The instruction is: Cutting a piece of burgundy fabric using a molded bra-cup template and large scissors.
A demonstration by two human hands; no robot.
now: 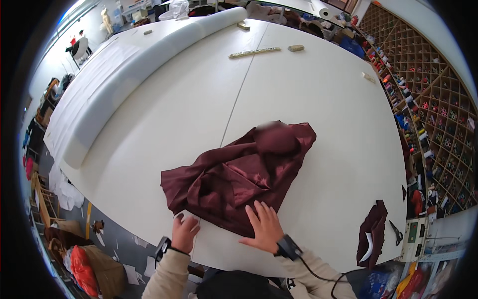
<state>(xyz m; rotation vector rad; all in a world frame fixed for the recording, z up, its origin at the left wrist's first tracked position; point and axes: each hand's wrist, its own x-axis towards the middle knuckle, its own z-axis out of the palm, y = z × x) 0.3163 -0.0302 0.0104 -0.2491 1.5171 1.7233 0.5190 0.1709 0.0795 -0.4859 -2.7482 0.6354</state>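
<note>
A maroon garment (224,192) with a shinier lining lies rumpled across the middle of the white table. A rounded maroon bulge (277,139) rises at its far right end, and part of it is blurred. My right hand (265,230) rests on the near right edge of the cloth, palm down with its fingers spread. At the near left corner is my left hand (185,233). Its fingers are bent and appear closed on the garment's edge, though the fingertips are partly hidden.
A long white roll (149,74) lies along the left side of the white table (328,94). Wrapped bars (254,53) lie at the back. Near the right edge are a smaller maroon piece (373,229) and black scissors (396,232). Thread racks (428,94) stand beyond.
</note>
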